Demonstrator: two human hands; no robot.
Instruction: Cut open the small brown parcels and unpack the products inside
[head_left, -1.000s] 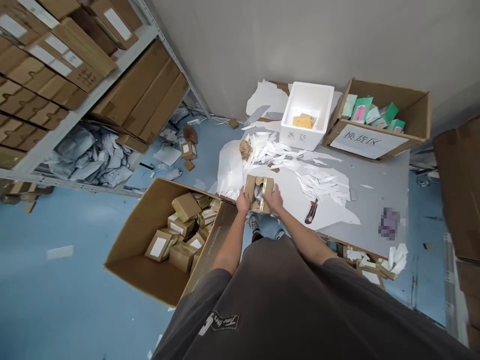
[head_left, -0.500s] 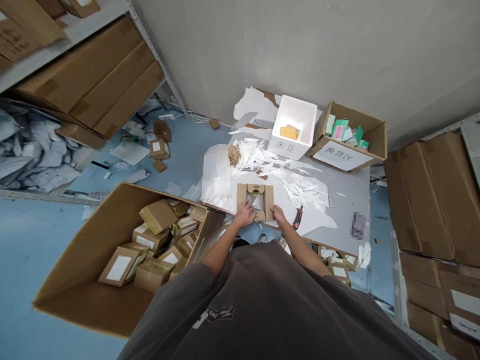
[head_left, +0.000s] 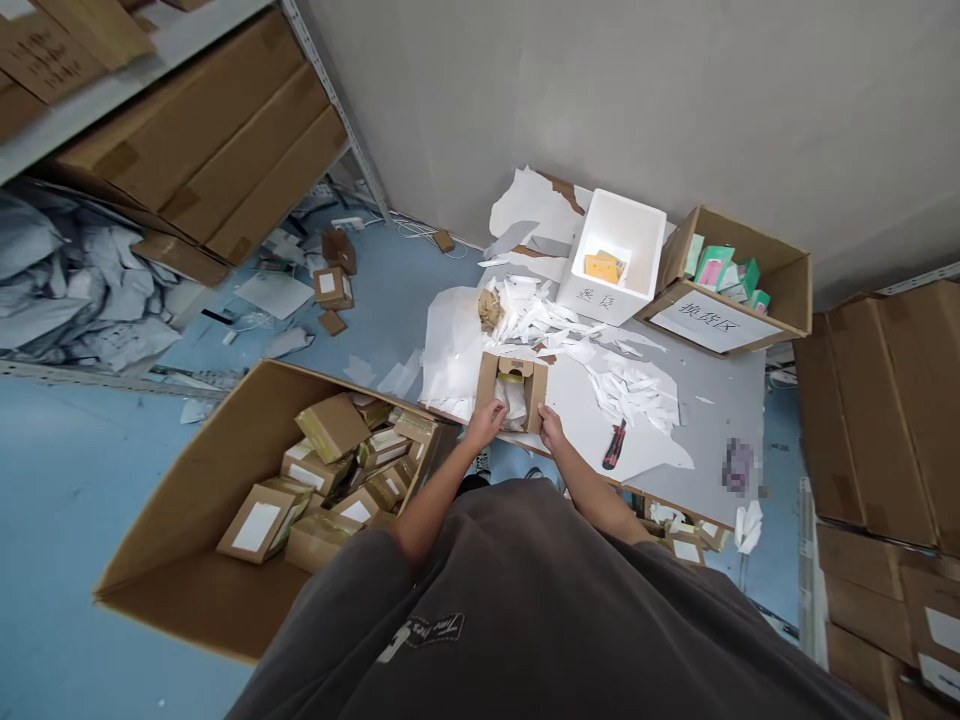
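Small carton (head_left: 535, 392): at the near edge of the surface (head_left: 724, 385), at 12 o'clock from the body, mouth upward; cannot tell whether resting there or carried.
Mouth of the carton: wide open now, against mostly covered a second ago, and so leaving the inside within reach.
Clear wrapping (head_left: 514, 402): inside the carton, showing more fully than half a second ago; contents too small to make out.
Left hand (head_left: 486, 422): shifted from over the mouth to the rim at 8 o'clock, with fingers bent close by the wrapping; cannot tell whether pinching it.
Right hand (head_left: 551, 427): at the 4 o'clock corner, with fingers clamped on the carton, steadying it by the look.
Box cutter (head_left: 614, 445): on the surface, at 4 o'clock from the carton, untouched.
Paper strips (head_left: 525, 308): heaped from 12 round to 3 o'clock.
White bin (head_left: 609, 303): at 1 o'clock, with yellow packets (head_left: 602, 266) inside.
Labelled carton (head_left: 791, 295): at 2 o'clock, holding green boxes (head_left: 714, 266).
Large carton (head_left: 161, 570): at 8 o'clock, holding taped boxes (head_left: 335, 428).
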